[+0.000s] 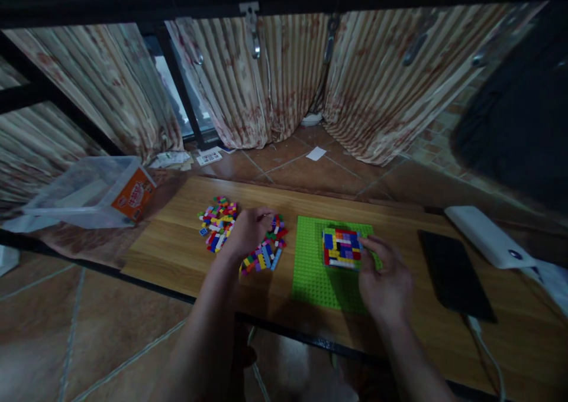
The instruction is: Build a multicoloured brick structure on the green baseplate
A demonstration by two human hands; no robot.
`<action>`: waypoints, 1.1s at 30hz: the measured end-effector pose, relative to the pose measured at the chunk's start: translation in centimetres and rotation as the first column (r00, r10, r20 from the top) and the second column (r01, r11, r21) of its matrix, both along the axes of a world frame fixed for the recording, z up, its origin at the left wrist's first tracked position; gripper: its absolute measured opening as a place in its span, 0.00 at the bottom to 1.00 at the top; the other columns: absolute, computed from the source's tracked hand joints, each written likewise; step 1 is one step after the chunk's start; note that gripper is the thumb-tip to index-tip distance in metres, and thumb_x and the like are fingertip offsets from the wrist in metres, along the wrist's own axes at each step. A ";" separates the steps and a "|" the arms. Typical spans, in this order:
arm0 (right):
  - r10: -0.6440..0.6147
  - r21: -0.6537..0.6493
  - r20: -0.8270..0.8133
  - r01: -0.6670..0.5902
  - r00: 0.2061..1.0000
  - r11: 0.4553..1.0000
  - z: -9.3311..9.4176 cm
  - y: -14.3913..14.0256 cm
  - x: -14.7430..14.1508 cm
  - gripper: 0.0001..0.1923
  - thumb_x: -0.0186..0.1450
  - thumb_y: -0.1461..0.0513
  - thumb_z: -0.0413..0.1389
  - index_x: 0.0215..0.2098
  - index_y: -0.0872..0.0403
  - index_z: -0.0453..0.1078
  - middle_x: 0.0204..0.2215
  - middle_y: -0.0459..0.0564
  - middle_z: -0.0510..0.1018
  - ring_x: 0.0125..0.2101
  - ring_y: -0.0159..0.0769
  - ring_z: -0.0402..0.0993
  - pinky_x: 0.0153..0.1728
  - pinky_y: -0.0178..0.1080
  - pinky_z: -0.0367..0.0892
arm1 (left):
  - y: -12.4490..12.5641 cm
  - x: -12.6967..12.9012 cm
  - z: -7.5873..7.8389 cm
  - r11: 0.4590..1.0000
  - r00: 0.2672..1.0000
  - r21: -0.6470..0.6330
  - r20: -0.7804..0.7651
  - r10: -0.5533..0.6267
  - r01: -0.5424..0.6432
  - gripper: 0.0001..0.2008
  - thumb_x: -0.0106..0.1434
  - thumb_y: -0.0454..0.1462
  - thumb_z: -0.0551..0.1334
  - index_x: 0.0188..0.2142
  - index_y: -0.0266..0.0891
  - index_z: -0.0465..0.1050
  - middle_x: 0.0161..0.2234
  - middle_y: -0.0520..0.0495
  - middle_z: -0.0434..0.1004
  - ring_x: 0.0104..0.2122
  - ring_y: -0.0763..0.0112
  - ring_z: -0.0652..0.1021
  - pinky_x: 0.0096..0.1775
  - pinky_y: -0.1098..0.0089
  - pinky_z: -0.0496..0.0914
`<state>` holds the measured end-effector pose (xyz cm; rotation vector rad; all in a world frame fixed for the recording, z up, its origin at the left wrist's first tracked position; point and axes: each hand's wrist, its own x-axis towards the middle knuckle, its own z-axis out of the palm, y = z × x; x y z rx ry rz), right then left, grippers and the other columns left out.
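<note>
On the green studded baseplate [308, 272] stands a low, roughly square build of toy building bricks [341, 247] in red, blue, yellow, white and purple, with a dark gap near its middle. My right hand [386, 278] is at the build's right side, thumb and forefinger closed at its edge. Farther left, my left hand [251, 230] reaches over the loose bricks, its fingers curled together. Whatever those fingers hold is hidden. One pile of mixed loose bricks [219, 221] lies left of this hand, and more loose bricks [264, 257] lie beneath it and to its right.
The wooden table [168, 254] carries a black tablet-like slab [455, 272] with a cable at right, beside a long white device [483, 236]. A clear plastic bin [93, 195] with an orange label is at far left. Striped curtains [284, 77] hang behind.
</note>
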<state>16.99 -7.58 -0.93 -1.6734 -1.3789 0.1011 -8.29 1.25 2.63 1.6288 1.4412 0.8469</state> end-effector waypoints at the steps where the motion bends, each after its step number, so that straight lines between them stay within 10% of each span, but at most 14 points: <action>1: 0.004 -0.001 -0.010 -0.004 1.000 1.000 0.0 0.0 -0.1 0.14 0.65 0.59 0.49 0.41 0.52 0.76 0.46 0.56 0.77 0.46 0.45 0.73 0.51 0.51 0.66 | 0.1 -0.6 0.1 0.999 0.996 0.017 -0.080 0.030 -0.028 0.13 0.61 0.39 0.56 0.32 0.32 0.78 0.21 0.53 0.68 0.23 0.76 0.66 0.27 0.75 0.60; 13: 0.044 -0.032 -0.022 -0.045 0.999 0.999 -0.4 0.3 -0.4 0.14 0.65 0.56 0.51 0.39 0.54 0.76 0.45 0.57 0.77 0.45 0.45 0.74 0.49 0.50 0.67 | 0.1 1.1 -0.1 0.994 0.851 0.089 -0.525 -0.001 0.057 0.15 0.59 0.31 0.58 0.42 0.41 0.81 0.42 0.42 0.81 0.44 0.61 0.78 0.49 0.67 0.68; 27: 0.053 -0.027 -0.070 -0.055 0.996 0.998 -0.2 0.4 -0.7 0.13 0.64 0.56 0.53 0.37 0.53 0.77 0.45 0.56 0.78 0.44 0.43 0.75 0.49 0.49 0.67 | -0.9 0.3 0.3 0.979 0.756 -0.012 -0.634 -0.164 0.203 0.14 0.53 0.29 0.61 0.38 0.42 0.81 0.42 0.46 0.81 0.44 0.61 0.78 0.46 0.67 0.69; 33: 0.037 -0.010 -0.131 -0.039 0.991 0.999 -0.3 0.6 0.1 0.13 0.64 0.57 0.54 0.38 0.54 0.77 0.44 0.56 0.78 0.45 0.43 0.74 0.50 0.49 0.67 | -1.2 0.5 0.7 0.971 0.831 0.054 -0.529 -0.171 0.234 0.06 0.58 0.31 0.60 0.33 0.37 0.77 0.33 0.46 0.79 0.33 0.67 0.77 0.37 0.70 0.67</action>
